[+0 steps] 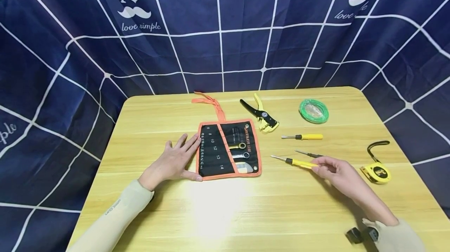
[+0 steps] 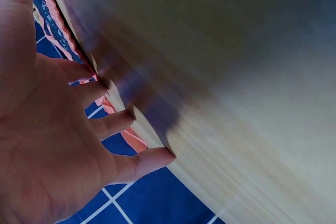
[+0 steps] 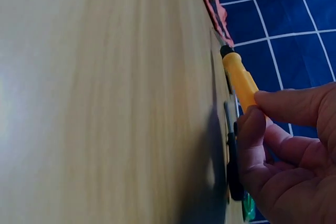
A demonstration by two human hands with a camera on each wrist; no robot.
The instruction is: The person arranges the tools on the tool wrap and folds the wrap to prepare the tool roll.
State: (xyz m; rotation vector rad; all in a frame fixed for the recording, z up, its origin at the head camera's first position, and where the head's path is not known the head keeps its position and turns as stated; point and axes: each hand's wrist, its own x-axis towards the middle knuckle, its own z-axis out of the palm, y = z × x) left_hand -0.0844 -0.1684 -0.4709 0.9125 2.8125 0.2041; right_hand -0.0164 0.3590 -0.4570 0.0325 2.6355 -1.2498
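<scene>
A black tool pouch (image 1: 212, 146) with orange edging lies flat at the middle of the table, its ties spread toward the back. Two wrenches, the nearer one a silver wrench (image 1: 240, 155), and a pale flat tool (image 1: 244, 167) show in its slots. My left hand (image 1: 177, 160) rests at the pouch's left edge, fingers spread. In my right hand (image 1: 335, 176) a yellow-handled screwdriver (image 1: 297, 163) is pinched by the handle end, its tip toward the pouch. The right wrist view shows thumb and finger on that yellow handle (image 3: 241, 80). A dark screwdriver (image 1: 309, 153) lies just behind it.
Behind the right hand lies another yellow screwdriver (image 1: 306, 136). Yellow-and-black wire strippers (image 1: 263, 116) and a coil of green wire (image 1: 314, 111) are farther back. A yellow tape measure (image 1: 376, 172) with a black strap sits at the right. Blue curtain (image 1: 197, 52) surrounds the table (image 1: 154, 127).
</scene>
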